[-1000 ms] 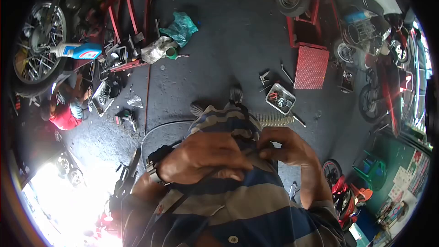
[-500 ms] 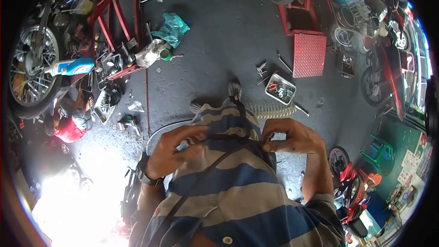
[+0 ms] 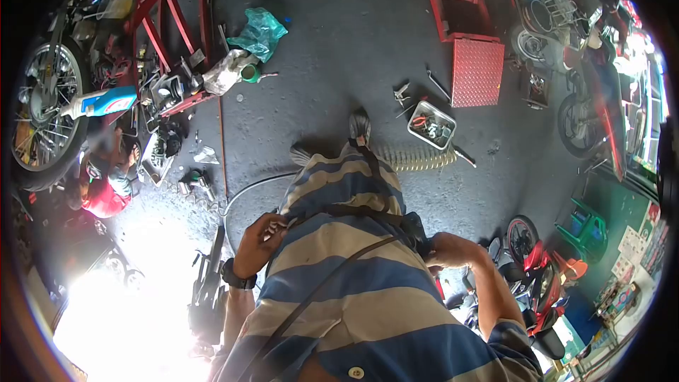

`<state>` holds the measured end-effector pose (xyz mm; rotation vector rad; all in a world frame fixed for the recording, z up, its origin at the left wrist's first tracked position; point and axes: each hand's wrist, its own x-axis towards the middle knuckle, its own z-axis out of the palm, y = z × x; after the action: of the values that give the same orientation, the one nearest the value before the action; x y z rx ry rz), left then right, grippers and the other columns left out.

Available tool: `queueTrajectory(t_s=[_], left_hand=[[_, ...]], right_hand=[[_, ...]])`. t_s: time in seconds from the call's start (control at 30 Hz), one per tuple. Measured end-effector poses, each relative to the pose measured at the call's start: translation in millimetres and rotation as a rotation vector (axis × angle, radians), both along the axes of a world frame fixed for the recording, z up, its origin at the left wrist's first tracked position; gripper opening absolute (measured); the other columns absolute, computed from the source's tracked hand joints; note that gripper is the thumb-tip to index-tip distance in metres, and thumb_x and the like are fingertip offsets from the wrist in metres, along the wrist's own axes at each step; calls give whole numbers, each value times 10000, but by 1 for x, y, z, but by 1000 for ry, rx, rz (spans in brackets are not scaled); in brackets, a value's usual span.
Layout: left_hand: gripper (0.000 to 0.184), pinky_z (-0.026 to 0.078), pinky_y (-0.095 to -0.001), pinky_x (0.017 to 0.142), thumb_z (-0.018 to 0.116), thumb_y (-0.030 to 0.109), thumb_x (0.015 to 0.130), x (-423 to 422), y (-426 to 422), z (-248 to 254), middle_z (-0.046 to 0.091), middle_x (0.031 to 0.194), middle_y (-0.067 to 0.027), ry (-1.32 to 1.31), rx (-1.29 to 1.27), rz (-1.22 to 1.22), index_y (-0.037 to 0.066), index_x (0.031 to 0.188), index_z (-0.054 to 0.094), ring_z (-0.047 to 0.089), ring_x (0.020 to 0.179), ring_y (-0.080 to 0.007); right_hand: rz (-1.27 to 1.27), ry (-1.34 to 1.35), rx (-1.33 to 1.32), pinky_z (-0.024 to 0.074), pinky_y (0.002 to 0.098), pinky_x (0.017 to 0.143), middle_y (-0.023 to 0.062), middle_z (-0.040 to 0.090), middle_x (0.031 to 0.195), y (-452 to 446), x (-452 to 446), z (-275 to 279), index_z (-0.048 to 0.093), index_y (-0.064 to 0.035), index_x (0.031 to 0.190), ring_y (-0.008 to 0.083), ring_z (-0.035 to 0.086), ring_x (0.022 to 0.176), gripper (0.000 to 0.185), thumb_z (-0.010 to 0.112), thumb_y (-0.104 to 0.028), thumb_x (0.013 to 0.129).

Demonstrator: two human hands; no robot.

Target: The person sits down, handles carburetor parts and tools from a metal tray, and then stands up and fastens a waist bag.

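A dark strap point(image 3: 346, 210) runs across the front of the striped shirt point(image 3: 339, 262) at waist height. My left hand point(image 3: 259, 244), with a dark watch point(image 3: 239, 275) on its wrist, is at the strap's left end, its fingers curled and pinched together there. On the other side, a small black pouch point(image 3: 414, 229) hangs from the strap. My right hand point(image 3: 454, 250) closes around the pouch's outer edge, and some of its fingertips are hidden. A thinner strap point(image 3: 322, 270) crosses the shirt diagonally.
On the floor lie a metal tray of tools point(image 3: 432, 125), a coiled hose point(image 3: 417, 158) and a green plastic bag point(image 3: 259, 34). A red ramp point(image 3: 477, 74) stands ahead right. A motorcycle wheel point(image 3: 53, 110) and a crouching person point(image 3: 106, 194) are at left; a red motorcycle point(image 3: 541, 276) stands right.
Both hands have moved apart from the front of the waist, the left outward to the left, the right back to the right side. The black pouch now shows at the right hip.
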<state>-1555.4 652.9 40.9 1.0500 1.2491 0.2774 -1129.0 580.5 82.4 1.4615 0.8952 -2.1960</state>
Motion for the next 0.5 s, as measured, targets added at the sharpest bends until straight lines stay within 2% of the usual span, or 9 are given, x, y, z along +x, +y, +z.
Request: queueTrajectory(t_s=[0.1, 0.23, 0.37, 0.4, 0.5], left_hand=[[196, 466, -243, 722, 696, 72, 946, 3, 10, -5, 650, 923, -17, -66, -4, -63, 41, 1134, 644, 581, 830, -63], [242, 468, -240, 729, 715, 93, 943, -12, 8, -3, 647, 951, -20, -190, -123, -95, 41, 1168, 641, 576, 843, -61], [307, 457, -235, 732, 739, 184, 950, -14, 2, 5, 636, 968, -9, -259, -166, -9, 34, 1196, 633, 559, 836, -67], [424, 484, -267, 833, 783, 245, 917, -23, -3, -4, 649, 1073, -42, -229, -221, -17, 13, 1224, 606, 603, 956, -110], [451, 472, -263, 759, 726, 355, 957, -14, -1, 0, 637, 974, -21, -300, -89, 10, 13, 1227, 608, 573, 856, -96]], right_hand=[[-50, -113, 141, 514, 330, 634, 63, 700, 645, 15, 4, 14, 759, -47, 789, 156, 676, 612, 222, 711, -258, 836], [96, -300, 385, 526, 471, 707, 161, 678, 704, 81, 7, 42, 747, -64, 849, 352, 684, 730, 216, 662, -258, 808], [381, -185, 818, 506, 511, 710, 218, 640, 691, 127, -10, 32, 691, -30, 774, 409, 662, 736, 281, 633, -304, 802], [411, -148, 896, 503, 517, 711, 226, 640, 699, 140, -18, 30, 680, -25, 759, 419, 656, 739, 285, 629, -302, 803], [421, 39, 1031, 504, 540, 726, 244, 658, 764, 181, -53, 32, 654, -9, 731, 446, 654, 762, 300, 621, -300, 796]])
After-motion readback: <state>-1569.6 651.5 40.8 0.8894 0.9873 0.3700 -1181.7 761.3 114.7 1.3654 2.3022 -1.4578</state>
